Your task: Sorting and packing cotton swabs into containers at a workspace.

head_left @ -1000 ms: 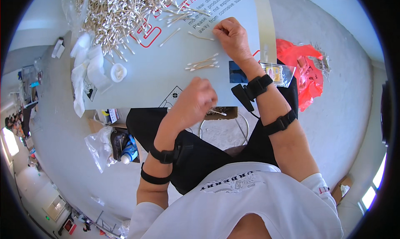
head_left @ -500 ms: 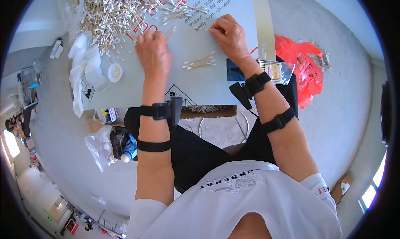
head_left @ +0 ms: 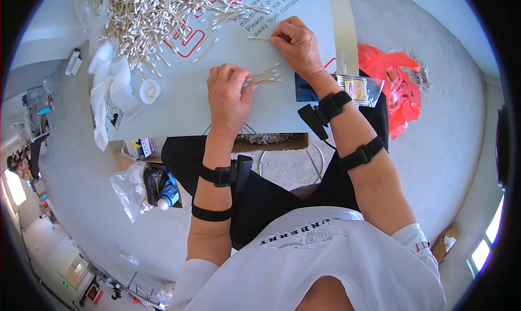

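Note:
My left hand (head_left: 229, 96) is closed at the near ends of a small bunch of cotton swabs (head_left: 266, 76) on the pale board; its fingertips hide those ends. Higher up and to the right, my right hand (head_left: 298, 45) pinches a single cotton swab (head_left: 258, 38), which points left from the fingers. A large heap of loose cotton swabs (head_left: 146, 26) covers the board's far left, with several stragglers along its right edge. One stray swab (head_left: 208, 46) lies apart, between the heap and my hands.
Left of my hands stand a small round white tub (head_left: 150, 91) and crumpled white plastic (head_left: 120, 83). A clear packet of swabs (head_left: 355, 89) lies at the board's right edge, beyond it a red plastic bag (head_left: 396, 83). Below the front edge, an open carton (head_left: 271, 144) holds more swabs.
My left hand has moved right and toward me, from the edge of the heap to the small bunch, and closed on its ends. My right hand has barely moved, still pinching its swab.

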Demonstrator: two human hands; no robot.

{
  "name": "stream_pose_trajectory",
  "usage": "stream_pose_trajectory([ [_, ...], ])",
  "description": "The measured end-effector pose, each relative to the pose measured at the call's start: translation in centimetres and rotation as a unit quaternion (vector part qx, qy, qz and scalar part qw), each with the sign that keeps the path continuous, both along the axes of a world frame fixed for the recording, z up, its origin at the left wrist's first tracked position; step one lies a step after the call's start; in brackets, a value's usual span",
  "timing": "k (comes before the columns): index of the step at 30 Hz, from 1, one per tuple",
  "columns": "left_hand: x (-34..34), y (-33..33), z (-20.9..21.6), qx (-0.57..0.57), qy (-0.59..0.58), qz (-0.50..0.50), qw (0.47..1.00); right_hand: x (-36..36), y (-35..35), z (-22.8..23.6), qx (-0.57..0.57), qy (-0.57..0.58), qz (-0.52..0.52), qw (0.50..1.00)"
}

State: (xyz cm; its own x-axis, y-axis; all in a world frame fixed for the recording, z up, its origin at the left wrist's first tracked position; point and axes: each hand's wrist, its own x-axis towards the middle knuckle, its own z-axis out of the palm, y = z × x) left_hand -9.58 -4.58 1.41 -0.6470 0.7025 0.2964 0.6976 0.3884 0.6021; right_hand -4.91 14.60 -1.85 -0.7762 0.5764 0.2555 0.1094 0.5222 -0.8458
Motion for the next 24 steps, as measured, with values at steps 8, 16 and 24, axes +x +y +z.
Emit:
stream_pose_trajectory([
  [8,0.6,0.3,-0.7,-0.043,0.052,-0.012,0.998,0.0,-0.1,0.0,-0.017,0.014,0.007,1.0],
  [16,1.3,1.4,-0.4,-0.043,0.066,0.043,0.996,0.2,0.0,0.1,-0.039,0.012,0.024,0.999],
  [24,2.3,2.7,-1.1,-0.034,0.079,-0.001,0.996,0.0,0.0,0.0,-0.02,0.009,0.034,0.999],
])
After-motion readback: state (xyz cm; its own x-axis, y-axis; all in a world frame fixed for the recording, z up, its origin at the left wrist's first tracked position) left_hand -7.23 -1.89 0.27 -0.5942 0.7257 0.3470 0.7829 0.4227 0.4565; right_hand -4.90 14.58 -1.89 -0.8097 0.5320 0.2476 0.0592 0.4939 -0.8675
